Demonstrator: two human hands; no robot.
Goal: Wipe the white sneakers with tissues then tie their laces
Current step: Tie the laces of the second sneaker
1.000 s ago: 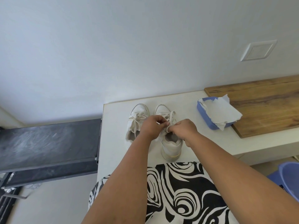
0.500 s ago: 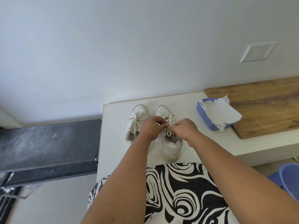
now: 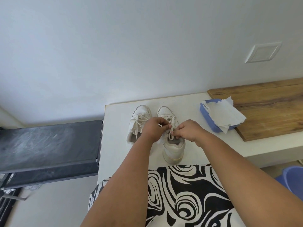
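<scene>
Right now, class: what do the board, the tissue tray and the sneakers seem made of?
Board: likely wood or laminate, matt, brown grain streaks. Tissue tray: probably plastic, smooth even blue. Sneakers: perhaps leather or synthetic, smooth white panels, flat woven laces.

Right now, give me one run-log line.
step: tying | left hand: pinches lace | right hand: pinches lace | shoe: right sneaker

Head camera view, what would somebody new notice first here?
Most likely the two hands meeting mid-frame: the left hand and right hand both pinch the laces of the right-side white sneaker on the white counter. Its partner sneaker sits just left, laces loose. Farther right, a blue tray holds tissues.
</scene>
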